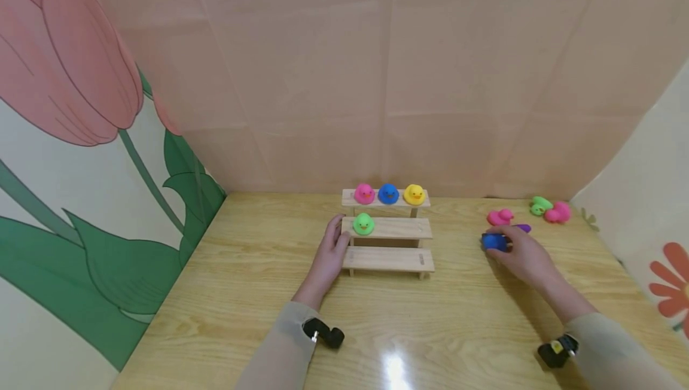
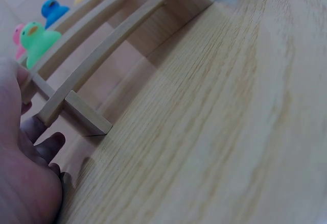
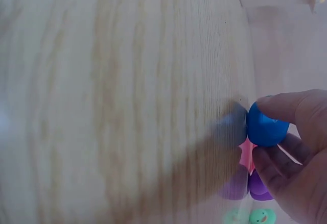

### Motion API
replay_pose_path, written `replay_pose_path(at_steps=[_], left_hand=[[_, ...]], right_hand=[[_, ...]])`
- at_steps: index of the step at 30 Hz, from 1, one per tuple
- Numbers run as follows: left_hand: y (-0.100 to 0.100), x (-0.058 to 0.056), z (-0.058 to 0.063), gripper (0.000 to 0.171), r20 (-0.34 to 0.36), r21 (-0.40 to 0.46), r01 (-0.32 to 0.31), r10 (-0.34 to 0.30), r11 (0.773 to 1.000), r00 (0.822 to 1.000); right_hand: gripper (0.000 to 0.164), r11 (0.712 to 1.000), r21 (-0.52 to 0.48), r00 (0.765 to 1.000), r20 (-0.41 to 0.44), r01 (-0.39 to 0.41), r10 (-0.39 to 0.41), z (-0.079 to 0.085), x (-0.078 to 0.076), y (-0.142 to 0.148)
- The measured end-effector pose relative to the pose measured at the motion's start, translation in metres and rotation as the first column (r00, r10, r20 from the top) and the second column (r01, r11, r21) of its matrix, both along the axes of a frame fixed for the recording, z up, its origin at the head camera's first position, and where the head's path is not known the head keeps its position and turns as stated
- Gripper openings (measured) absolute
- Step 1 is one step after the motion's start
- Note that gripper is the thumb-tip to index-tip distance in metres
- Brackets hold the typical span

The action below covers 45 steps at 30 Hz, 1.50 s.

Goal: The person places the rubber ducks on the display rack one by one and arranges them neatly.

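A three-tier wooden shelf (image 1: 387,258) stands on the table with a pink duck (image 1: 364,194), a blue duck (image 1: 388,194) and a yellow duck (image 1: 414,194) along its top tier. On the middle tier, at the left, sits a green duck (image 1: 363,224). My left hand (image 1: 328,252) holds the shelf's left end, fingers bent around the board ends in the left wrist view. Off to the right, my right hand (image 1: 524,256) pinches another blue toy duck (image 3: 267,126) between thumb and fingers, low at the tabletop. Its head is mostly hidden.
Beside the right hand lie a purple duck (image 1: 522,228) and a pink duck (image 1: 500,217). Farther back are a green duck (image 1: 540,205) and another pink one (image 1: 558,212), close to the right wall panel. A pinkish backdrop (image 1: 301,109) rises behind the table.
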<state>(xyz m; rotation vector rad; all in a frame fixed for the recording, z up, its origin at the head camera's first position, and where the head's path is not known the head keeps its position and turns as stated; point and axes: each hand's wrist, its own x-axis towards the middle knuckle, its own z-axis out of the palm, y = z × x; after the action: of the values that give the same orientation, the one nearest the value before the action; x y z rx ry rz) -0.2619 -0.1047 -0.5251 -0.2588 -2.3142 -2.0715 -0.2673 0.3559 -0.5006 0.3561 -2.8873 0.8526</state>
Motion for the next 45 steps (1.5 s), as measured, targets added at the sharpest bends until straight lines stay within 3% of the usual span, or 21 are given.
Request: replay_pose_path(at_steps=[9, 17, 20, 28, 45], left_hand=[[-0.001, -0.001, -0.001, 0.055, 0.018, -0.022, -0.009, 0.009, 1.0, 1.0], [0.0, 0.0, 0.001, 0.054, 0.0, -0.003, 0.001, -0.001, 1.0, 1.0], [0.0, 0.0, 0.001, 0.055, 0.0, -0.002, 0.003, -0.003, 1.0, 1.0], [0.0, 0.001, 0.002, 0.057, 0.002, -0.016, 0.0, 0.0, 1.0, 1.0], [-0.001, 0.001, 0.0, 0.057, 0.001, -0.015, 0.013, -0.013, 1.0, 1.0]], right_hand=[[0.043, 1.0, -0.028, 1.0, -0.014, 0.013, -0.014, -0.001, 0.002, 0.0], [0.033, 0.992, -0.117, 0.985, -0.169, -0.038, 0.018, -0.005, 0.0, -0.003], [0.033, 0.989, -0.142, 0.983, -0.182, -0.049, 0.023, -0.006, 0.001, -0.004], [0.03, 0.993, -0.116, 0.986, -0.166, -0.014, -0.006, -0.002, 0.007, -0.004], [0.042, 0.999, -0.041, 0.999, -0.023, 0.022, -0.023, 0.002, 0.013, -0.001]])
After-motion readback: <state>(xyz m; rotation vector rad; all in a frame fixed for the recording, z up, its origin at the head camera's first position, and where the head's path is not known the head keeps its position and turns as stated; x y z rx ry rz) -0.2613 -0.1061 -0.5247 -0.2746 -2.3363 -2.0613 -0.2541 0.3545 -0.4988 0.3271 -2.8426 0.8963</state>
